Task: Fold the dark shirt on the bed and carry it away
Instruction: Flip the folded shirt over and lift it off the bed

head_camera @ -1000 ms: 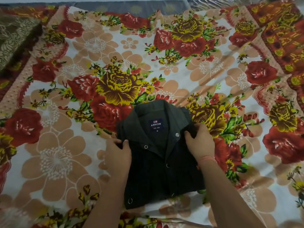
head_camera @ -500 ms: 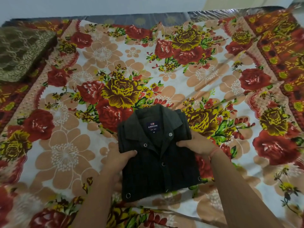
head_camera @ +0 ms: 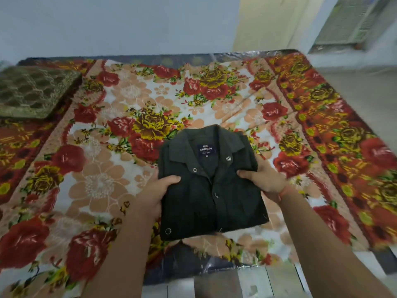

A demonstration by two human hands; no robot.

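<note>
Shirt (head_camera: 211, 190) in left hand (head_camera: 155, 193), right hand (head_camera: 265, 182)

Pale blue wall (head_camera: 107, 24), cream panel (head_camera: 268, 22) beside it, grey floor (head_camera: 225, 284).

The bed (head_camera: 176, 60) is covered by a floral sheet (head_camera: 103, 186), with an olive patterned cushion (head_camera: 32, 91) on its far left corner.

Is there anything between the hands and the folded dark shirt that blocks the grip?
No. The left hand and the right hand grip the dark shirt by its sides; nothing visible lies between them.
</note>
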